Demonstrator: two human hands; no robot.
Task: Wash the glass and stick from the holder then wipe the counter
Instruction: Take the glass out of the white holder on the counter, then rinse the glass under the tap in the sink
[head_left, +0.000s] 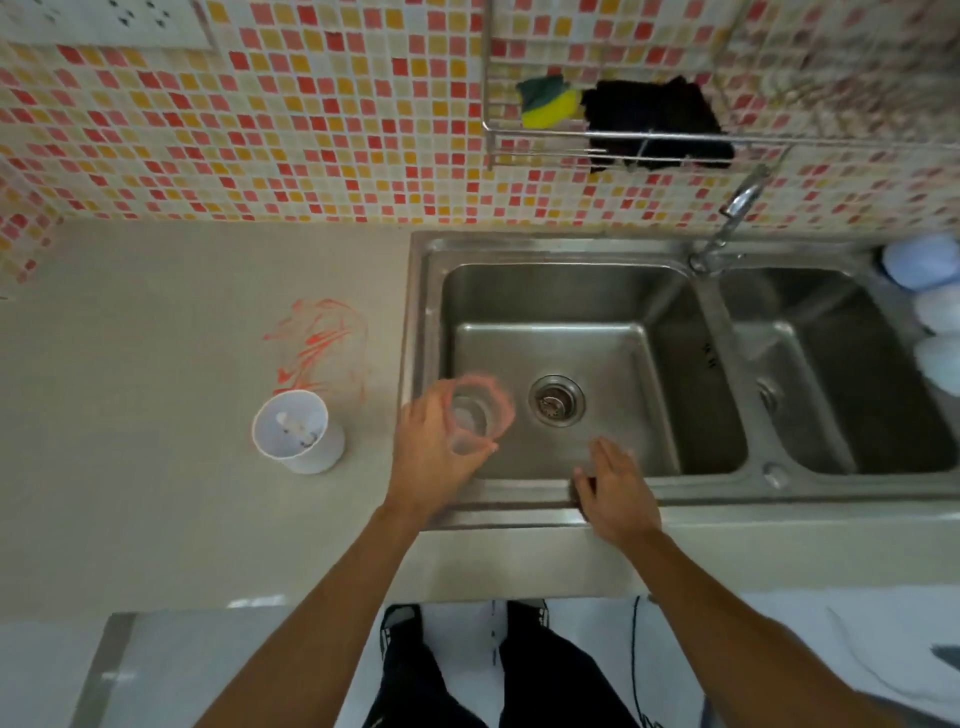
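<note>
Your left hand (434, 452) gripped the glass (475, 413) over the sink's (571, 249) near-left corner; your right hand (615, 491) hovered beside it, fingers spread, holding nothing.

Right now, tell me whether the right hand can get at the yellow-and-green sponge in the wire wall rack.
Probably yes. The right hand is open and holds nothing, and only the open steel sink lies between it and the sponge, though that looks a long reach.
</note>
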